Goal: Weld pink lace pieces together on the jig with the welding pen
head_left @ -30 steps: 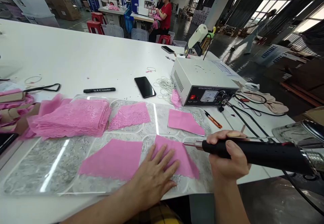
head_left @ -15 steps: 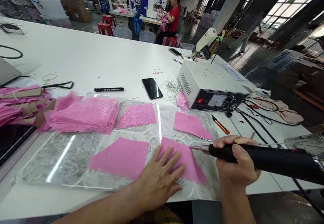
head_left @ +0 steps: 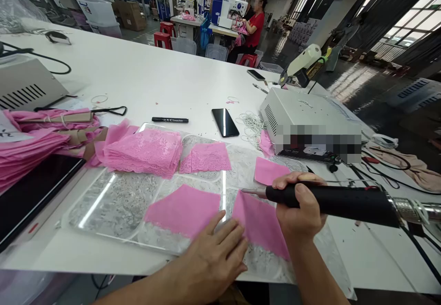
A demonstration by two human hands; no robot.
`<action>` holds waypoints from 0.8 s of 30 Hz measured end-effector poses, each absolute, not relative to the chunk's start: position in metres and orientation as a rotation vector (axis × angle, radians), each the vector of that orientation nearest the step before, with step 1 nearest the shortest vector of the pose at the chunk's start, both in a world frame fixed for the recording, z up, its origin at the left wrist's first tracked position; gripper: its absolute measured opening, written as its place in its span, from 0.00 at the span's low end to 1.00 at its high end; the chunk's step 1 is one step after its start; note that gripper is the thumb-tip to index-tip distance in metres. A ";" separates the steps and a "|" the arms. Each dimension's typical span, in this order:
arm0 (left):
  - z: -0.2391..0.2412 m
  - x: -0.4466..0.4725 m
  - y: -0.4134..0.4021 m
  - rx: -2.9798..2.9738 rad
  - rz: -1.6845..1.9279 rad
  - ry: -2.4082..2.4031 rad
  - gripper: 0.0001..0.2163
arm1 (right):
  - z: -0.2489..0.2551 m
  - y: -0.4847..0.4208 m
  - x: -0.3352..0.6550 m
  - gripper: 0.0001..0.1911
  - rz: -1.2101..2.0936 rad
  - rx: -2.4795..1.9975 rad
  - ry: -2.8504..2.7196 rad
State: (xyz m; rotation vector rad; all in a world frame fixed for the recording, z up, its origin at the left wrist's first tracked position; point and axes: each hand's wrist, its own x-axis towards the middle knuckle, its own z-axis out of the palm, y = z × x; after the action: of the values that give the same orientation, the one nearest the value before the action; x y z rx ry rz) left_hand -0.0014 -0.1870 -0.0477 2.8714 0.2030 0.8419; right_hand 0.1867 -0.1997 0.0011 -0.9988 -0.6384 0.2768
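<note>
My right hand (head_left: 303,208) is wrapped round a black corded handheld tool (head_left: 344,202) with a slim metal tip. The tip touches or hovers just over the upper left corner of a pink fabric piece (head_left: 263,229). Flat on the clear mat (head_left: 117,204), my left hand (head_left: 213,254) has its fingers stretched out, the fingertips beside that piece's left edge. Left of it lies another pink fabric piece (head_left: 186,211). Farther back are a smaller pink piece (head_left: 270,171), a pink lace piece (head_left: 206,157) and a stack of pink lace pieces (head_left: 143,151).
A grey control box (head_left: 306,112) with cables stands at right. Behind the mat lie a phone (head_left: 225,122), a black marker (head_left: 170,120) and tangled thin elastic bands (head_left: 253,127). Bundled pink fabric (head_left: 37,153) and a black-screened device (head_left: 37,190) sit at left. A person (head_left: 253,27) sews beyond.
The view has turned left, so the table's things appear farther right. My left hand has slid off the fabric piece to its left. The tool's tip has moved from its upper right to its upper left corner.
</note>
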 end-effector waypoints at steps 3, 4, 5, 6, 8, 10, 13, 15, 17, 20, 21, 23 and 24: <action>-0.050 -0.006 -0.185 2.841 0.892 0.196 0.12 | -0.002 -0.199 0.185 0.04 0.287 -1.001 -0.648; -0.051 -0.006 -0.184 2.835 0.904 0.194 0.11 | -0.003 -0.200 0.185 0.04 0.289 -1.004 -0.656; -0.052 -0.007 -0.184 2.831 0.911 0.192 0.11 | -0.003 -0.200 0.185 0.04 0.289 -1.009 -0.662; -0.053 -0.006 -0.184 2.829 0.915 0.186 0.11 | -0.003 -0.200 0.186 0.04 0.290 -1.015 -0.668; -0.055 -0.006 -0.183 2.828 0.915 0.182 0.11 | -0.004 -0.199 0.186 0.04 0.287 -1.028 -0.676; -0.056 -0.006 -0.183 2.827 0.911 0.179 0.11 | -0.003 -0.198 0.186 0.05 0.275 -1.037 -0.679; -0.055 -0.007 -0.182 2.819 0.905 0.173 0.11 | -0.002 -0.199 0.187 0.04 0.277 -1.026 -0.668; -0.053 -0.009 -0.181 2.801 0.916 0.158 0.11 | -0.001 -0.202 0.187 0.05 0.299 -1.002 -0.654; -0.051 -0.011 -0.181 2.783 0.942 0.131 0.10 | 0.001 -0.206 0.186 0.06 0.323 -0.990 -0.652; -0.049 -0.013 -0.180 2.781 0.966 0.108 0.09 | 0.003 -0.213 0.183 0.05 0.361 -0.993 -0.672; -0.049 -0.013 -0.180 2.785 0.961 0.105 0.10 | 0.003 -0.214 0.182 0.05 0.372 -0.991 -0.680; -0.049 -0.013 -0.180 2.786 0.951 0.098 0.09 | 0.003 -0.216 0.179 0.06 0.386 -0.984 -0.693; -0.049 -0.013 -0.180 2.783 0.946 0.093 0.09 | 0.003 -0.216 0.178 0.06 0.389 -0.980 -0.698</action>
State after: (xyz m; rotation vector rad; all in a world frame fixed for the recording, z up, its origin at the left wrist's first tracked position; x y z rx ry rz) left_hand -0.0129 -0.1800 -0.0487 2.7832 0.0933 0.9462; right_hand 0.1778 -0.2163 0.0027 -0.9799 -0.6975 0.3893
